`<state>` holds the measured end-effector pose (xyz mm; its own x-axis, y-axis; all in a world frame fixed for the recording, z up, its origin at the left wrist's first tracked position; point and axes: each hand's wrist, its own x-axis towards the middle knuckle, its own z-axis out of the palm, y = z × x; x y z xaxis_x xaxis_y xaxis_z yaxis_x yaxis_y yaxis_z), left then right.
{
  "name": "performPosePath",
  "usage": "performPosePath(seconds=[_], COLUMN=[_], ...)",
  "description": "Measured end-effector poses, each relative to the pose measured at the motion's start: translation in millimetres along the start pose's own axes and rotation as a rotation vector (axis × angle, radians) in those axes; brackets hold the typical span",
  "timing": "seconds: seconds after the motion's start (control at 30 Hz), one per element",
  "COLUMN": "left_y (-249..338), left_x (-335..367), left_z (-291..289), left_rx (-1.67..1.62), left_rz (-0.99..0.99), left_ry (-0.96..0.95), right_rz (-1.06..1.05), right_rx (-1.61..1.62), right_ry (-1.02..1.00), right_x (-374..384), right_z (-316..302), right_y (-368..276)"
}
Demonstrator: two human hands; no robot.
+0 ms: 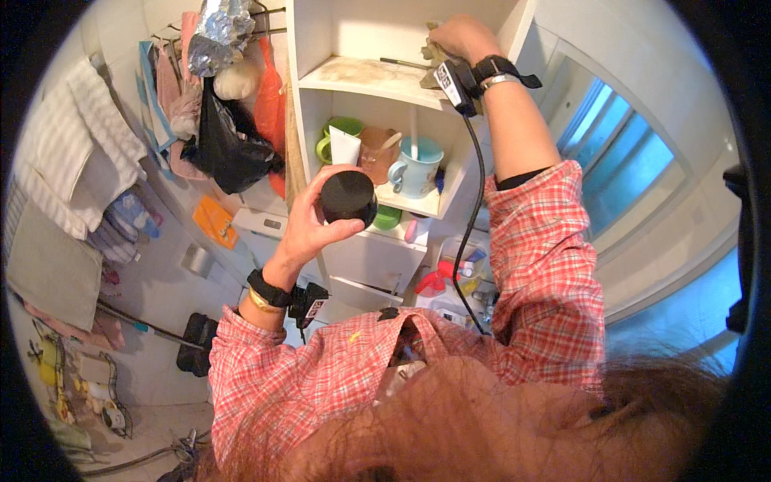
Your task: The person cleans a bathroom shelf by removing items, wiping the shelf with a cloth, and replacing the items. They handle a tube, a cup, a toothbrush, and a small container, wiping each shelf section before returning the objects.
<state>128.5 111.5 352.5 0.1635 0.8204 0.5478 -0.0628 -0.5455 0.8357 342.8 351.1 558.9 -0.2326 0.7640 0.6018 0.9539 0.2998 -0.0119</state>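
My left hand (305, 225) is wrapped round a jar with a round black lid (347, 195), held up in front of the white shelf unit. Up at the top shelf, my right hand (464, 38) is closed on a crumpled greenish-brown cloth (434, 53), pressed near the shelf's right side. The top shelf board (353, 74) has brown stains. A thin dark stick (401, 63) lies on it beside the cloth. Below, the middle shelf holds a light blue mug (418, 170), a green cup (344, 126), a white tube (344, 148) and a brownish cup (377, 157).
Left of the shelf unit hang a black plastic bag (229, 145), a red bag (271, 112) and crumpled foil (218, 36). Towels (76, 145) hang farther left. A window (618, 153) is at right. A black cable (474, 209) runs down from my right wrist.
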Motion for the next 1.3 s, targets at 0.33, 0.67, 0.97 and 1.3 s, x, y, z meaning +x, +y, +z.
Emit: performPosePath(seconds=[0.33, 0.67, 0.97, 1.3], left_y=[26.8, 24.2, 25.1, 6.4], left_x=[60.7, 32.0, -46.3, -145.6], left_z=[-24.6, -13.1, -73.9, -85.3], left_rx=[0.153, -0.405, -0.122, -0.04], left_rz=[0.373, 0.016, 0.057, -0.127], left_ry=[-0.14, -0.485, -0.13, 0.227], right_rz=[-0.439, -0.79, -0.376, -0.637], right_rx=[0.707, 0.847, 0.457, -0.275], right_ry=[-0.081, -0.244, 0.388, 0.268], right_x=[-126.0, -177.8, -54.6, 75.9], right_z=[-67.8, -98.5, -269.7, -239.7], right_y=[-39.1, -55.0, 26.4, -33.9])
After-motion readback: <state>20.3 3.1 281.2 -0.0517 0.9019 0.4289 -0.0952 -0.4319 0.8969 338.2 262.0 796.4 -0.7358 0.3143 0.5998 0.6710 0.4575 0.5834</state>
